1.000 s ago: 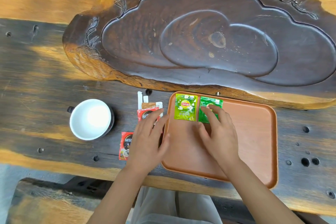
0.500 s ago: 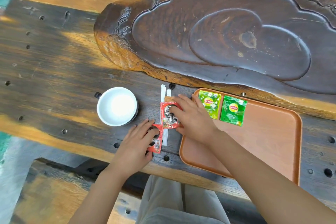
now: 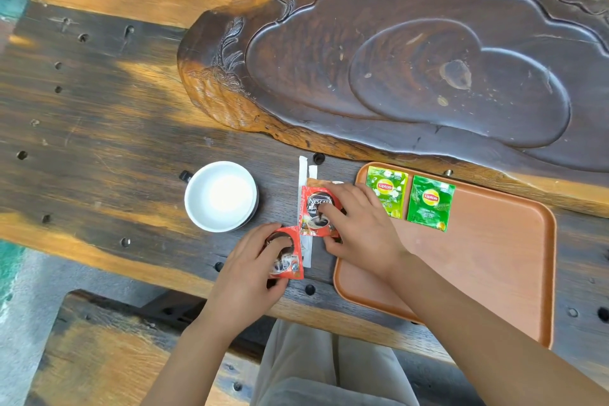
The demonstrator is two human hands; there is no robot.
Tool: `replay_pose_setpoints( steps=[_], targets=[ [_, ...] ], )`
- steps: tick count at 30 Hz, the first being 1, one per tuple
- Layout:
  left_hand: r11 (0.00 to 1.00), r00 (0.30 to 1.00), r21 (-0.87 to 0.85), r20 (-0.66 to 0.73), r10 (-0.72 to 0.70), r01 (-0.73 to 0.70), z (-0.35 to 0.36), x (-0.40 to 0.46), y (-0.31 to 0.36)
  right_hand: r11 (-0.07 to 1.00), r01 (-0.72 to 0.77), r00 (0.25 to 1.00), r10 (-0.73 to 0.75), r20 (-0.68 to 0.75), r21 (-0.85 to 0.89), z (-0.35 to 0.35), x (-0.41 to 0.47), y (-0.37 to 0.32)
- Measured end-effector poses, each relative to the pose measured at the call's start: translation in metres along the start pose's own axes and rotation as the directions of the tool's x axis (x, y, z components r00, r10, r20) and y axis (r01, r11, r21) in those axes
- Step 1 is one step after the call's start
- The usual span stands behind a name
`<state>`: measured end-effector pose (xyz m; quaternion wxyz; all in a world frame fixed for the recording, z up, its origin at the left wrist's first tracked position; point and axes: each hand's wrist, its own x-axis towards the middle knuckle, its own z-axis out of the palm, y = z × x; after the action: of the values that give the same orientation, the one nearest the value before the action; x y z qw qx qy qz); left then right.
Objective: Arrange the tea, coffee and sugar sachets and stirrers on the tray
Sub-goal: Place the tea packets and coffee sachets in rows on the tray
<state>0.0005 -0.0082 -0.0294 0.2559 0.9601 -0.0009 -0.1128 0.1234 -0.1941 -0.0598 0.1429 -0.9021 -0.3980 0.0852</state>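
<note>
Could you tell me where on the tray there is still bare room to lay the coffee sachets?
The tray is bare right of and below the two green tea sachets in its far left corner. The crowded spot is the table left of it, where both hands press red coffee sachets over white stirrers.

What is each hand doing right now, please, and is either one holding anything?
Left hand: fingers closing on the lower coffee sachet.
Right hand: fingers pressed on the upper coffee sachet; a firm grip cannot be told.

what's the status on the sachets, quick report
Left hand and right hand each pinching a Nescafe sachet, off the tray. Two Lipton tea sachets on tray. Stirrers untouched. Nothing blocking.
</note>
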Motion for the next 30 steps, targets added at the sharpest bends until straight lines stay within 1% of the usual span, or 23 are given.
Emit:
replay_pose_setpoints(
  steps=[4,7,12,16,19,21,22,24,26,30],
  targets=[
    [0.999,1.0,-0.033,-0.014,0.027,-0.028,-0.001,0.005,0.01,0.994,-0.059,0.996,0.064,-0.058,0.093,-0.017,-0.015,0.003],
    [0.997,0.997,-0.032,0.007,0.071,-0.071,0.004,0.017,0.025,0.984,-0.133,0.986,0.143,-0.084,0.117,-0.028,-0.049,0.014],
    [0.976,0.971,-0.001,0.096,0.219,-0.22,0.032,0.045,0.06,0.964,-0.256,0.965,0.259,-0.039,0.066,-0.032,-0.116,0.036],
    [0.952,0.943,0.04,0.162,0.292,-0.302,0.049,0.065,0.079,0.947,-0.319,0.948,0.318,0.013,0.044,-0.031,-0.142,0.044],
    [0.945,0.93,0.075,0.217,0.296,-0.318,0.052,0.071,0.085,0.943,-0.33,0.944,0.328,0.045,0.045,-0.03,-0.149,0.047],
    [0.95,0.936,0.087,0.219,0.276,-0.3,0.052,0.068,0.087,0.937,-0.345,0.938,0.342,0.05,0.051,-0.03,-0.152,0.047],
    [0.957,0.944,0.083,0.208,0.257,-0.279,0.051,0.065,0.088,0.932,-0.358,0.934,0.356,0.033,0.06,-0.03,-0.153,0.045],
    [0.966,0.956,0.077,0.182,0.229,-0.246,0.05,0.055,0.091,0.916,-0.389,0.918,0.395,-0.044,0.096,-0.028,-0.155,0.038],
    [0.96,0.955,0.115,0.183,0.232,-0.255,0.054,0.044,0.093,0.899,-0.423,0.895,0.434,-0.102,0.111,-0.024,-0.156,0.029],
    [0.936,0.942,0.201,0.237,0.239,-0.288,0.063,0.034,0.093,0.889,-0.445,0.886,0.455,-0.092,0.107,-0.007,-0.155,0.018]
  ],
)
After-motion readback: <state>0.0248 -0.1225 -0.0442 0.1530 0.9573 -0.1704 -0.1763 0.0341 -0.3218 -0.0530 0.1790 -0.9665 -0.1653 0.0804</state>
